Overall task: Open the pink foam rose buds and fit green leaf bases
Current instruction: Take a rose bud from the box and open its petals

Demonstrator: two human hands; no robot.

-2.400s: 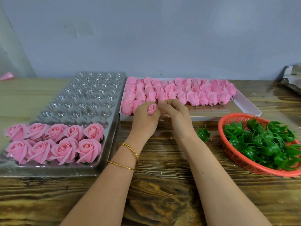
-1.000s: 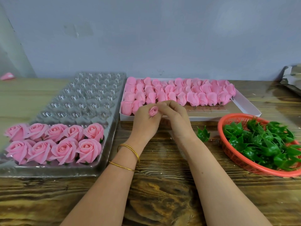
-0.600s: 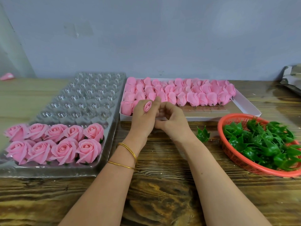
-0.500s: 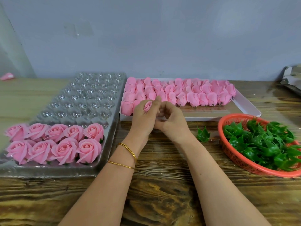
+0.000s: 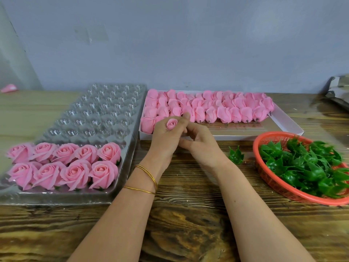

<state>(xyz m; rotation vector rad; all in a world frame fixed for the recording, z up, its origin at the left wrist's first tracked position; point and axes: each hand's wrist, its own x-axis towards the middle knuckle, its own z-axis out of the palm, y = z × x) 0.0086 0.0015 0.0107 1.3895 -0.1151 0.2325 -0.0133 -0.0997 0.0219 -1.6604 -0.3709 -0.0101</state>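
Since the earlier frames, both hands are sitting slightly farther forward, against the white box (image 5: pixel 283 118) of closed buds. Going left to right: the left hand (image 5: pixel 166 140) is closing around the small pink foam rose bud (image 5: pixel 171 124), its axis pointing up toward the camera; the right hand (image 5: pixel 200 144) is curling loosely, touching the left, apparently empty; the loose green plastic leaf base (image 5: pixel 236 155) is lying nearer the right hand.

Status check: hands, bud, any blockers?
Left hand shut on bud, right hand touching the left, holding nothing visible. No leaf base fitted yet; loose leaf base lies by basket. Nothing in the way.
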